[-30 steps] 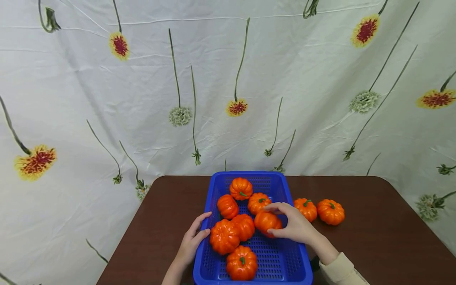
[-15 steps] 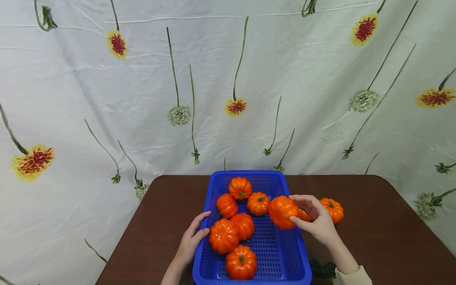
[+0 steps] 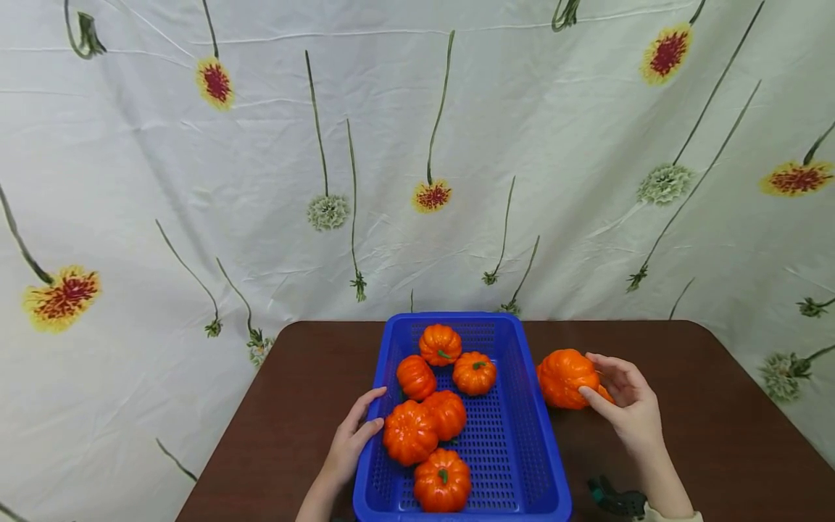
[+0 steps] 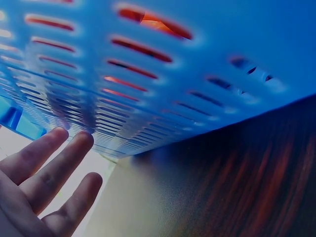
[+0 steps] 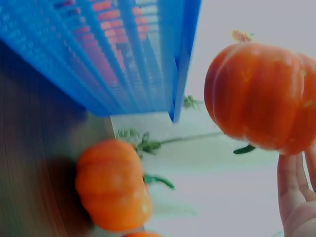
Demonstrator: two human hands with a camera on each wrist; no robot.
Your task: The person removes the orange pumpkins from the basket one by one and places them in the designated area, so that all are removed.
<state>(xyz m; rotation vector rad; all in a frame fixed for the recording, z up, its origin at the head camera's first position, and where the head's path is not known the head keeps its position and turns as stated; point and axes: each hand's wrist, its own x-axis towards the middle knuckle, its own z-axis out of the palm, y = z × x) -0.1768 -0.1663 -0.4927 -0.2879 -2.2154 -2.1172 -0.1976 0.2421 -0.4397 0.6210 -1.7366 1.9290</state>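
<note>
In the head view my right hand [image 3: 626, 399] holds an orange toy pumpkin [image 3: 564, 378] in the air, to the right of a blue plastic basket [image 3: 485, 464]. In the right wrist view the held pumpkin [image 5: 259, 96] is clear of the table, with a green stem on its underside. My left hand [image 3: 352, 438] rests its fingertips on the basket's left rim; the left wrist view shows straight fingers [image 4: 59, 173] against the slotted wall [image 4: 148, 98]. Inside the basket lie several pumpkins, among them one at the front [image 3: 442, 482] and one at the back [image 3: 440, 344].
A pumpkin [image 5: 113, 185] stands on the brown table [image 3: 313, 377] right of the basket, with the edge of another below it. In the head view the held one mostly covers them. Behind the table hangs a white flower-printed cloth [image 3: 365, 167]. A dark strap [image 3: 616, 500] is at my right wrist.
My right hand has lifted the pumpkin out of the basket and carried it right, past the right rim and over the table. The left hand has stayed on the rim.
</note>
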